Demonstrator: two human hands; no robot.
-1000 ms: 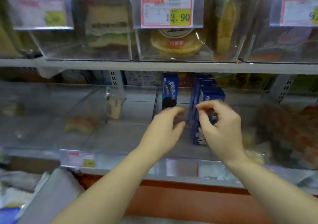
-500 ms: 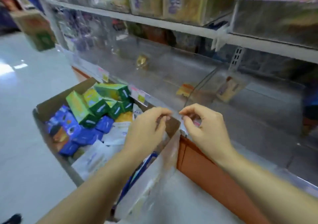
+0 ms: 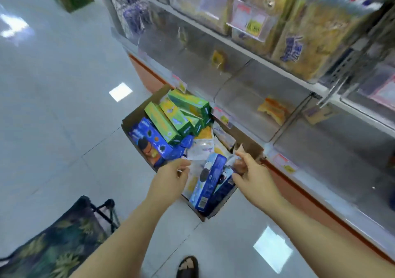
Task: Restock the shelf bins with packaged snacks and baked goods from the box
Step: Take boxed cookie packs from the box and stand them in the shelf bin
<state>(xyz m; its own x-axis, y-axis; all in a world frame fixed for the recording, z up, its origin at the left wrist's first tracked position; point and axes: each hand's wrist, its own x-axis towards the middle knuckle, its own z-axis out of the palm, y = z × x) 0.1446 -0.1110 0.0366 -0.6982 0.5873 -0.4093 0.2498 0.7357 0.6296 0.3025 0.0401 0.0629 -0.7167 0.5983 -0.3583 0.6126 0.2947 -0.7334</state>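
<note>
Cardboard box [image 3: 133, 117]: open, on the floor tiles [image 3: 53, 107], pushed against the orange base of the shelf, just below the low shelf bins.
Inside the box: green boxes [image 3: 164, 124] piled at the far end, a blue box with cookie pictures [image 3: 149, 143] beside them, white and yellow packets [image 3: 203, 149] in the middle.
Upright blue box [image 3: 210, 179]: stands on end at the near end of the box, between the two hands.
Left hand [image 3: 171, 177]: over the near edge, fingers loosely curled with nothing in them, tips near a white packet.
Right hand [image 3: 254, 177]: fingers apart, index stretched forward, thumb beside the upright blue box; contact cannot be told.
Shelf bins [image 3: 342, 160]: clear; one holds an orange-yellow baked good [image 3: 272, 109], another a small yellow packet [image 3: 218, 59].
Upper shelf: bags of yellow snacks [image 3: 316, 32], a price tag [image 3: 254, 21].
Near floor: a leaf-patterned bag [image 3: 57, 245], a sandalled foot [image 3: 188, 266].
</note>
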